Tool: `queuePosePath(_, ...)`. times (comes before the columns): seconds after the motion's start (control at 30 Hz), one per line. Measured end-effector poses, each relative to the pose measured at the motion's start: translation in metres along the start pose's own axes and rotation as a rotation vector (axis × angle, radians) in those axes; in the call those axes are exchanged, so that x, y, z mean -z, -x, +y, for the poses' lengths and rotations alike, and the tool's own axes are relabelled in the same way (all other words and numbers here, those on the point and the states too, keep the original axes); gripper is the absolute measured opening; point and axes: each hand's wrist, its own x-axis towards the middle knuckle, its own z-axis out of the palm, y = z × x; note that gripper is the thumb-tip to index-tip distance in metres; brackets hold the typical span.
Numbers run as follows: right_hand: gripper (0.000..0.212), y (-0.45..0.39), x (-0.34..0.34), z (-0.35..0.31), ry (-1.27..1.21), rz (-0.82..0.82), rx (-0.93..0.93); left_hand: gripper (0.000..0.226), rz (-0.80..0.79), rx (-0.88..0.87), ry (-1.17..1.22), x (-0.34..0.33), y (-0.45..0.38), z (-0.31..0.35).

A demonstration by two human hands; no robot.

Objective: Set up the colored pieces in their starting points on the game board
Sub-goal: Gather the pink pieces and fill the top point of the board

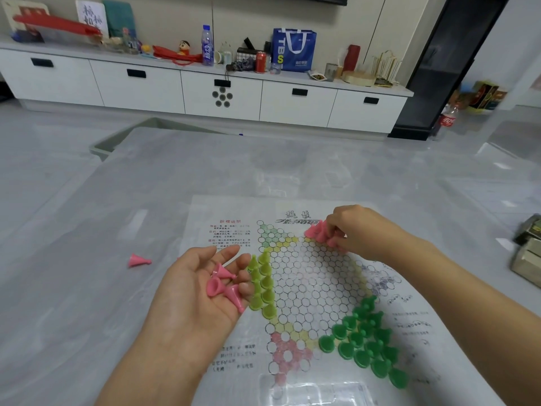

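Observation:
A paper game board (307,276) with a star of printed circles lies on the grey table. My left hand (196,291) is palm up beside the board's left edge, carrying three loose pink pieces (222,284) on its fingers. My right hand (357,230) is at the board's far point, its fingers pinching a pink piece among several standing pink pieces (317,231). Light green pieces (262,284) fill the left point. Dark green pieces (366,344) fill the near right point. One pink piece (137,261) lies on its side on the table, left of my left hand.
A box (527,256) sits at the table's right edge. A clear plastic tray (319,391) lies over the board's near edge. Beyond the table stands a white cabinet (205,89) crowded with bottles and a blue bag (292,49).

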Motion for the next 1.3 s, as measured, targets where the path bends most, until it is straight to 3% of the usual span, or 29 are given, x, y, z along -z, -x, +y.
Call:
queuePosePath(0.27,0.016,0.001,0.006,0.004,-0.044,0.038,-0.001,0.025,-0.029,-0.005,0.026,0.001,-0.002,0.000)
queuePosePath(0.37,0.015,0.006,0.024,0.004,-0.020,0.156,-0.016,0.035,-0.038,0.004,0.094,-0.003,0.000,0.001)
queuePosePath(0.5,0.013,0.028,0.050,-0.029,-0.240,0.331,0.011,0.041,-0.039,0.047,0.165,-0.006,0.002,0.001)
queuePosePath(0.63,0.020,0.054,0.051,-0.087,-0.533,0.245,0.156,0.033,-0.082,0.071,0.200,-0.007,0.003,0.001)
queuePosePath(0.8,0.016,0.057,0.031,-0.118,-0.500,0.142,0.368,0.021,-0.147,0.116,0.188,0.001,0.003,0.000)
queuePosePath(0.93,0.025,0.055,0.024,-0.116,-0.468,0.082,0.494,0.030,-0.128,0.108,0.186,0.002,0.002,0.001)
queuePosePath(1.07,0.024,0.050,0.017,-0.112,-0.469,0.141,0.508,0.032,-0.168,0.124,0.188,-0.001,0.005,-0.002)
queuePosePath(1.2,0.015,0.049,0.015,-0.111,-0.508,0.208,0.484,0.019,-0.159,0.148,0.210,-0.004,0.006,-0.005)
queuePosePath(1.3,0.015,0.053,0.023,-0.100,-0.603,0.253,0.388,0.028,-0.187,0.157,0.237,-0.003,0.004,-0.003)
